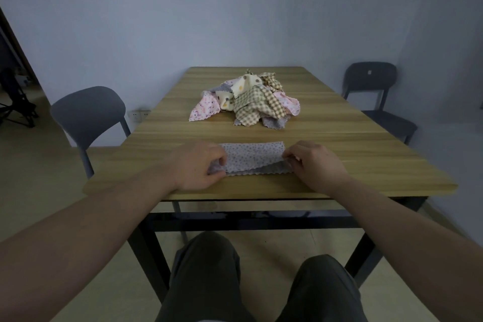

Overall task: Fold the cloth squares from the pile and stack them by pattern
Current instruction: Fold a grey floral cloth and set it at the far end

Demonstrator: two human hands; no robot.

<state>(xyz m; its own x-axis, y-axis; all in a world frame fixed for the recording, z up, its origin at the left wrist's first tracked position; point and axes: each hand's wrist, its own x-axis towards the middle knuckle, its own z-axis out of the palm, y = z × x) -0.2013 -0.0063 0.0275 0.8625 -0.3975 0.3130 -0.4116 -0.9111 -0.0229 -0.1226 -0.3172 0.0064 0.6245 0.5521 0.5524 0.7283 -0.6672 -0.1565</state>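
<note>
A grey cloth square with small dots (254,158) lies folded in half near the front edge of the wooden table (352,159), its upper layer slightly askew over the lower one. My left hand (198,165) pinches its left end. My right hand (311,162) pinches its right end. Farther back, in the middle of the table, sits the loose pile of cloths (245,98): pink floral, cream with large dots, tan checked and grey pieces tangled together.
A grey chair (88,112) stands at the table's left side and a dark chair (373,86) at the back right. My knees show below the table's front edge. A wall runs behind the table.
</note>
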